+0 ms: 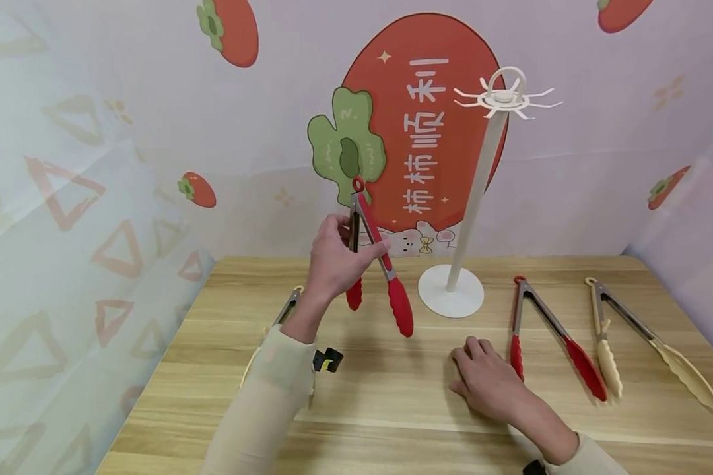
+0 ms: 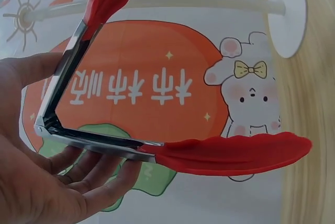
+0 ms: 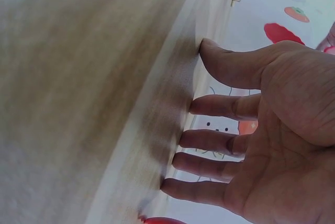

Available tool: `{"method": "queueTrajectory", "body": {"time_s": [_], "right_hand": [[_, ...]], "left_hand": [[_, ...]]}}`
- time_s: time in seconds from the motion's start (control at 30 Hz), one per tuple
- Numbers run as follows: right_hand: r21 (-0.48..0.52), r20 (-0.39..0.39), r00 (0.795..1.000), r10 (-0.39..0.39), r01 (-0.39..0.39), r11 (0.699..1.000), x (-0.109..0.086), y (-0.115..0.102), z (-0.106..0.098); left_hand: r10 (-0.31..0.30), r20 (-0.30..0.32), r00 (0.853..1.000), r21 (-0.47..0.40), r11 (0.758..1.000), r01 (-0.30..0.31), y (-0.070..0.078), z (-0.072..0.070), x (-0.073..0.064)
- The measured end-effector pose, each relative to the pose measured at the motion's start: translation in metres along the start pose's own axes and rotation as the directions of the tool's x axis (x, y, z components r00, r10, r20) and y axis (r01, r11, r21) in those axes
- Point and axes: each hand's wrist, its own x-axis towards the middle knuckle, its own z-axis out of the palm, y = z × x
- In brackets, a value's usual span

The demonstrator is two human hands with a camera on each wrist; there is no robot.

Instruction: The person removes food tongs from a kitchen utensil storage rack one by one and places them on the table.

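My left hand (image 1: 339,260) holds a pair of red-tipped tongs (image 1: 399,303) in the air above the table, left of the white rack. In the left wrist view the thumb lies on one metal arm and the fingers (image 2: 112,185) support the other; the red tips (image 2: 235,153) are spread apart. The right hand (image 1: 490,382) rests its fingertips on the wooden table, holding nothing, as the right wrist view also shows. Just right of it lies a second pair of red tongs (image 1: 582,363), spread wide. Beyond that are cream tongs (image 1: 686,373), also spread.
A white stand (image 1: 481,178) with a ring of hooks at its top rises from a round base (image 1: 442,300) at the table's back. Another cream pair of tongs (image 1: 288,303) lies partly hidden behind the left forearm. A printed backdrop (image 1: 285,132) closes off the rear.
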Motion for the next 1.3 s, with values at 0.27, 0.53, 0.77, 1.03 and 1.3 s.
{"method": "queueTrajectory", "body": {"time_s": [0.27,0.53,0.77,1.03,1.3], "right_hand": [[-0.003,-0.014,1.0,-0.012,0.012,1.0,0.0,0.0,-0.001],[-0.018,-0.028,0.999,-0.024,0.024,1.0,0.0,0.001,-0.001],[-0.018,-0.038,0.999,-0.028,0.028,0.999,0.0,0.002,0.0],[-0.012,-0.04,0.999,-0.033,0.032,0.999,-0.001,0.002,0.001],[-0.009,-0.043,0.999,-0.032,0.031,0.999,-0.002,0.002,0.001]], "left_hand": [[-0.054,0.071,0.996,0.096,0.994,0.047,-0.014,-0.008,-0.007],[-0.124,0.134,0.983,0.184,0.978,0.099,-0.026,-0.015,-0.013],[-0.23,0.191,0.954,0.277,0.945,0.173,-0.034,-0.014,-0.016],[-0.315,0.252,0.915,0.342,0.913,0.22,-0.043,-0.006,-0.018],[-0.401,0.263,0.878,0.462,0.851,0.25,-0.053,0.002,-0.018]]}}
